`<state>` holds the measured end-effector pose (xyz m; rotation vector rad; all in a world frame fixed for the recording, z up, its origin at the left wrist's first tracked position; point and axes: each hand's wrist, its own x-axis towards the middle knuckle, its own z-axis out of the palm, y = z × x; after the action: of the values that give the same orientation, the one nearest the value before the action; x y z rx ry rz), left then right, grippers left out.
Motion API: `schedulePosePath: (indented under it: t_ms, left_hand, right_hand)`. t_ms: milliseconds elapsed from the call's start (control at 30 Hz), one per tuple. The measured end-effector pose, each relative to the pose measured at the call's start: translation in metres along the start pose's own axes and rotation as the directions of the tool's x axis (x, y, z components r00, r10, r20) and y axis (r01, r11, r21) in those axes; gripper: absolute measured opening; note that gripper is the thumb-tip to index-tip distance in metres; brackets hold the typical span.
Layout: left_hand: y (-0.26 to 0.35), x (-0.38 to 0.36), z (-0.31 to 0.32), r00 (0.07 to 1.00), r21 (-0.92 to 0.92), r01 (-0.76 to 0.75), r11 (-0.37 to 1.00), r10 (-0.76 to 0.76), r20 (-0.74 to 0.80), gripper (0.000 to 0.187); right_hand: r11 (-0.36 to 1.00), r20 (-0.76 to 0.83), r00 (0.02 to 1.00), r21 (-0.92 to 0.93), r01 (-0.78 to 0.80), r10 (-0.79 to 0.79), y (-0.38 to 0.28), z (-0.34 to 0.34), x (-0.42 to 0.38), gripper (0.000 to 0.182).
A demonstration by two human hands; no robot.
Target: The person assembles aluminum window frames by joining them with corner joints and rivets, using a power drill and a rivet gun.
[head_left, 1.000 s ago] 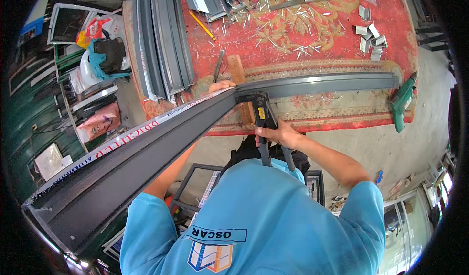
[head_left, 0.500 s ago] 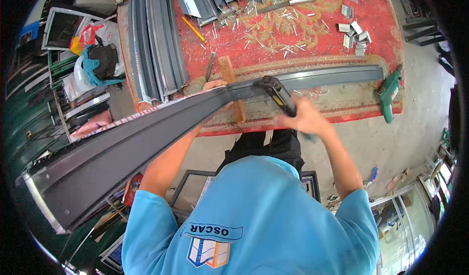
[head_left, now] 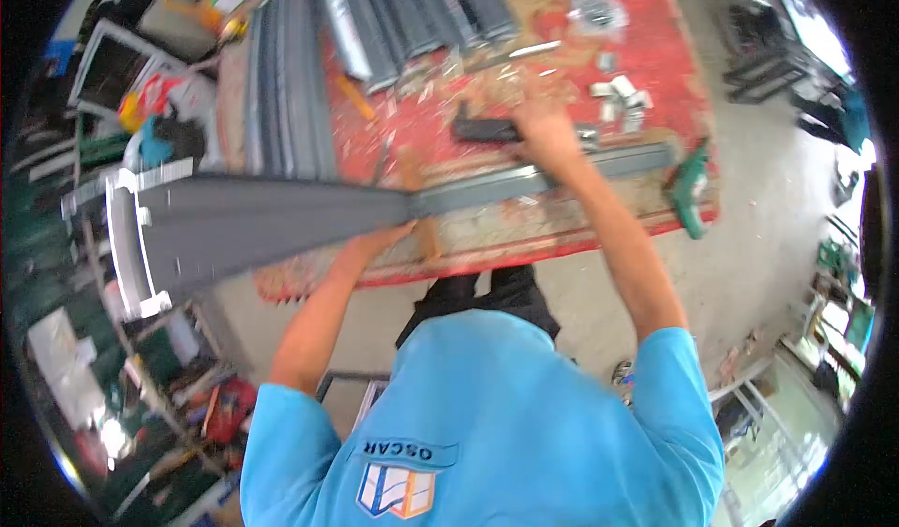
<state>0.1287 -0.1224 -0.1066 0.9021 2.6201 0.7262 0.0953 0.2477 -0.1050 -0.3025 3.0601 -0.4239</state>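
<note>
A long dark grey metal profile [head_left: 272,222] runs across the bench, its near left end sticking out past the bench's edge toward the camera. My left hand [head_left: 386,238] grips its lower edge near the middle, close to a wooden strip [head_left: 428,239] that lies crosswise under it; most of the fingers are hidden beneath. My right hand [head_left: 545,124] is beyond the profile, blurred by motion. It overlaps a black hand tool [head_left: 484,131] lying over the red cloth, and its fingers are smeared.
More grey profiles [head_left: 290,87] are stacked at the left, with another bundle [head_left: 412,16] at the back. Small metal brackets [head_left: 620,96] and a bag of small parts [head_left: 597,12] are at the back right. A green power drill [head_left: 691,190] lies by the profile's far end.
My right hand has moved away from me with the black tool, from over the profile to beyond it. The profile's near end has swung up in view; my left hand stays near its middle.
</note>
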Motion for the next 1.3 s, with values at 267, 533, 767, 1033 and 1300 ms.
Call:
schedulePosePath:
  t_ms: [267, 533, 767, 1033, 1300]
  left_hand:
    - [0.02, 0.007, -0.009, 0.996, -0.503, 0.065, 0.862, -0.089, -0.024, 0.055]
    - [-0.011, -0.001, 0.013, 0.99, -0.623, 0.059, 0.78, -0.125, -0.063, 0.059]
    - [0.022, 0.003, -0.012, 0.992, -0.619, -0.059, 0.783, -0.024, -0.125, 0.054]
    - [0.025, 0.004, -0.037, 0.997, -0.527, -0.058, 0.848, 0.022, -0.073, 0.043]
    - [-0.02, 0.031, -0.019, 0.974, -0.366, -0.225, 0.903, 0.213, -0.074, 0.028]
  right_hand:
    - [0.996, 0.247, 0.965, -0.024, -0.088, 0.091, 0.003, 0.01, 0.008, 0.059]
    - [0.969, 0.078, 0.991, 0.23, 0.088, -0.108, -0.073, -0.002, -0.016, 0.043]
    - [0.986, 0.24, 0.962, 0.133, 0.102, -0.132, -0.116, 0.014, -0.041, 0.068]
    - [0.959, 0.054, 0.98, 0.223, 0.174, -0.19, -0.11, 0.022, -0.049, 0.065]
    - [0.96, 0.058, 0.977, 0.204, 0.191, -0.206, -0.109, 0.02, -0.046, 0.064]
